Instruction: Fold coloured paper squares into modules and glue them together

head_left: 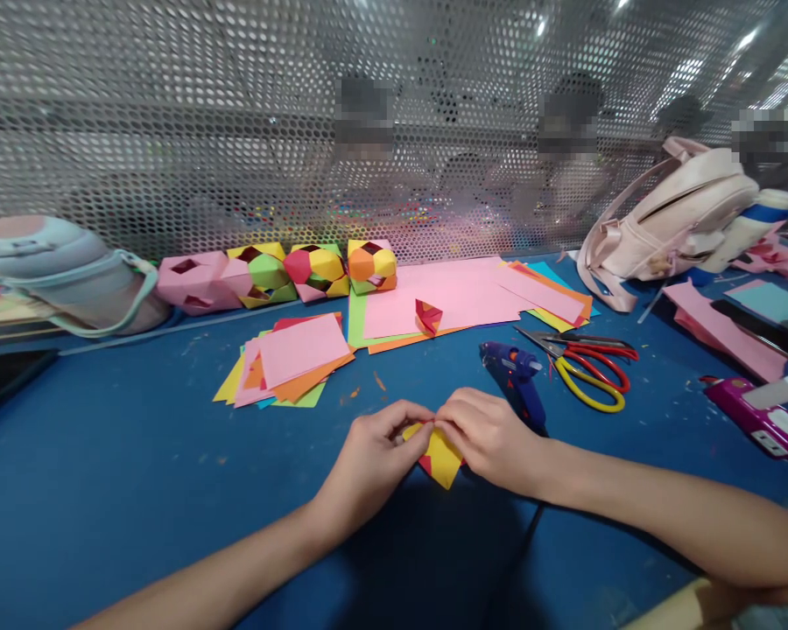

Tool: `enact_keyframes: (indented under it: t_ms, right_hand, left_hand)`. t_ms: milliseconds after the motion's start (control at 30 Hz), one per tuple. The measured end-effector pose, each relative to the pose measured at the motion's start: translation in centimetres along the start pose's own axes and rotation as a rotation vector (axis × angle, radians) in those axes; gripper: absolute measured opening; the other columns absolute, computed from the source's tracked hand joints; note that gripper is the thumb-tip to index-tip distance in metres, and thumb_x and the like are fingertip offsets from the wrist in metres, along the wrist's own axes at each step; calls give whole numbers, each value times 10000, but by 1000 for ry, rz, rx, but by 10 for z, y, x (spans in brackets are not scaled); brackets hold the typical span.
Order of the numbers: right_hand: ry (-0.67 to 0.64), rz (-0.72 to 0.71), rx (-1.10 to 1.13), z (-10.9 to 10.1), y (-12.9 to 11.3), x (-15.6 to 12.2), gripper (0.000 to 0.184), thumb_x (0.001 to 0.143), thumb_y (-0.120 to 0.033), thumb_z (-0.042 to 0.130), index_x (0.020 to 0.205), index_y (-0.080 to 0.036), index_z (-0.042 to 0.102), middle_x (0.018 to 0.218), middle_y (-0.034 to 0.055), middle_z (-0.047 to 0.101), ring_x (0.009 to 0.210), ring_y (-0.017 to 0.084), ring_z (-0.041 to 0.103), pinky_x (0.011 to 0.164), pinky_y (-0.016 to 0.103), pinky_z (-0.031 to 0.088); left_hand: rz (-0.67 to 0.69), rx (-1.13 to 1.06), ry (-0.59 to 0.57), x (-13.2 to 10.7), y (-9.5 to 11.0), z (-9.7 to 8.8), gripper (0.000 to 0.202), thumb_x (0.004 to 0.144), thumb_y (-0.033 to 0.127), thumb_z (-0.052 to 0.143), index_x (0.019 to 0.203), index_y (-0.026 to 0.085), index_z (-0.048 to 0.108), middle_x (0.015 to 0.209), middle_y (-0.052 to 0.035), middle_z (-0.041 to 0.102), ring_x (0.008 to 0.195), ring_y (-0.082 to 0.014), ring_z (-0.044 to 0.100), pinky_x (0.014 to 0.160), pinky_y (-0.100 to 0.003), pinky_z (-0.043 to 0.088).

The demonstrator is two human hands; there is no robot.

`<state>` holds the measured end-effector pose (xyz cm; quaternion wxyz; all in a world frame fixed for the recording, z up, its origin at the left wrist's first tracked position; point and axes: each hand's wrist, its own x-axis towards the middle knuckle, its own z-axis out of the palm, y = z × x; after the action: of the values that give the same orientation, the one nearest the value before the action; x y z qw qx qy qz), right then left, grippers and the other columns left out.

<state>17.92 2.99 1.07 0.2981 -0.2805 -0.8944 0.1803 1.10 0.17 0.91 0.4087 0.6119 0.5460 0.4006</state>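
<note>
Both hands meet over the blue table at the lower middle of the head view. Between them is a piece of folded paper (445,457), yellow with red showing at its edges. My left hand (382,459) pinches its upper left side with thumb and fingers. My right hand (492,442) pinches the upper right side, its fingertips touching those of the left. The fingers hide the paper's top. A small red and orange folded paper piece (428,318) stands behind, on pink sheets (460,293). Just beyond my right hand lies a blue glue gun (516,376).
Red- and yellow-handled scissors (591,367) lie right of the glue gun. Stacked paper squares (306,354) are on the left. Folded paper balls (319,271) line the perforated metal screen (203,131). A tumbler (72,271), pink backpack (689,214) and magenta tool (758,416) stand at the sides.
</note>
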Motion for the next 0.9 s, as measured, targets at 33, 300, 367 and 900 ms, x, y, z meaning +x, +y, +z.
enact_keyframes:
  t_ms: [33,300,367,900]
  right_hand:
    - [2,-8,3,-1,0,0,217,912,-169,364,829,-149,563,766,76,585,740,167,528,703,297,435]
    - [37,77,72,-3,-4,4,163,884,-144,421,821,-152,571,754,52,571,732,154,543,689,275,442]
    - [23,45,89,-2,-3,3,162,890,-150,416,853,-158,572,788,57,582,770,158,549,724,282,448]
    - [101,261,192,-4,-3,6,120,841,-177,517,740,-169,581,695,7,574,652,116,533,611,233,416]
  left_hand:
    - [20,31,10,0,0,-1,112,728,273,593,697,194,666,633,7,655,599,-138,580,552,-212,445]
    - [24,-40,48,-2,-4,2,101,742,267,581,708,177,612,663,10,633,596,-116,565,549,-199,445]
    - [22,-57,37,-1,-3,3,108,730,266,590,672,176,590,645,14,612,586,-112,549,548,-203,442]
    - [-87,-139,23,3,2,1,203,750,369,585,756,184,667,711,-17,654,663,-152,574,595,-234,462]
